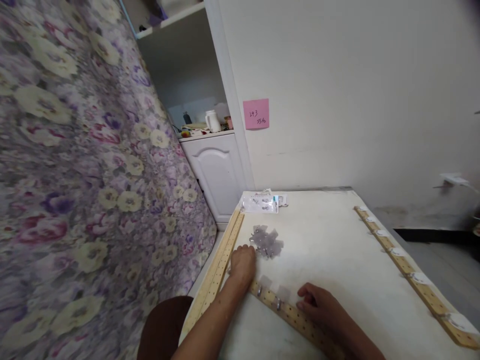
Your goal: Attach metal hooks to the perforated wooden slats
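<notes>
A wooden strip with drilled holes point(290, 314) lies slantwise across the near part of the white table. Two small clear hooks with metal parts point(278, 302) are attached along it. Closed around the far left end of the strip is my left hand point(243, 262); its fingertips are hidden. My right hand point(317, 302) hovers at the strip's right part, fingers curled and thumb tucked in; whatever they pinch, if anything, does not show. Beyond my left hand is a loose pile of clear hooks point(265, 241).
More perforated wooden strips point(217, 272) lie along the table's left edge. Another strip point(414, 275), bearing several white hooks, runs along the right edge. Clear packaging point(260, 203) sits at the back left. A flowered curtain point(97, 190) hangs on the left, beside a white cabinet point(217, 172).
</notes>
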Action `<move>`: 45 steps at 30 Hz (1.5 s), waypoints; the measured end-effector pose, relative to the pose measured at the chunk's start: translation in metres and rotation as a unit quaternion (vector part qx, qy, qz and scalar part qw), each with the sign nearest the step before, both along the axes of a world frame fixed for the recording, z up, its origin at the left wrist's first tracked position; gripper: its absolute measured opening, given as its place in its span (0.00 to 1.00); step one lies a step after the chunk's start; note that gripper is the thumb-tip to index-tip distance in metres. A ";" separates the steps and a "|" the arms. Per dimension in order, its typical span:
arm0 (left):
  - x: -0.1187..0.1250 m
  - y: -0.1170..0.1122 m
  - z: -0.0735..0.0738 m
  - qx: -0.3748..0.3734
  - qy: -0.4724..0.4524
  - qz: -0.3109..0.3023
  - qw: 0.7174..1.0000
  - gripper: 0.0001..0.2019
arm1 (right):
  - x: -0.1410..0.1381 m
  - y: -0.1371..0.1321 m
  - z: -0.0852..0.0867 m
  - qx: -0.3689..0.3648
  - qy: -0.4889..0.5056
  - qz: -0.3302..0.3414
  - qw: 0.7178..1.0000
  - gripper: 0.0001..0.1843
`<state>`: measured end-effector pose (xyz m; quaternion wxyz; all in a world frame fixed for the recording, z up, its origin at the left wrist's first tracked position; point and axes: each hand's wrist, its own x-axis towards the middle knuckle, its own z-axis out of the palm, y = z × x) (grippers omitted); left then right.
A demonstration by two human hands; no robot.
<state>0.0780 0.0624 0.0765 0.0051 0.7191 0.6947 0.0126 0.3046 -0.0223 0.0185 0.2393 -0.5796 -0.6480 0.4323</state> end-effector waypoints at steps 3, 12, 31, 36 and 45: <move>-0.003 -0.009 0.012 0.022 -0.051 -0.002 0.998 0.10 | 0.001 0.000 -0.001 0.006 0.018 0.004 1.000 0.08; 0.025 -0.063 0.025 -0.012 -0.363 -0.050 0.930 0.15 | 0.004 0.001 0.023 0.042 0.196 -0.044 0.979 0.10; 0.066 -0.118 -0.004 -0.044 -0.750 0.046 0.658 0.16 | -0.013 -0.022 0.041 -0.069 0.317 0.055 0.944 0.11; 0.066 -0.121 -0.001 -0.061 -0.738 0.057 0.670 0.23 | -0.020 -0.022 0.040 -0.065 0.306 0.016 0.950 0.08; 0.068 -0.132 0.001 -0.085 -0.722 0.010 0.687 0.14 | -0.004 -0.020 0.047 0.024 0.243 -0.021 0.969 0.09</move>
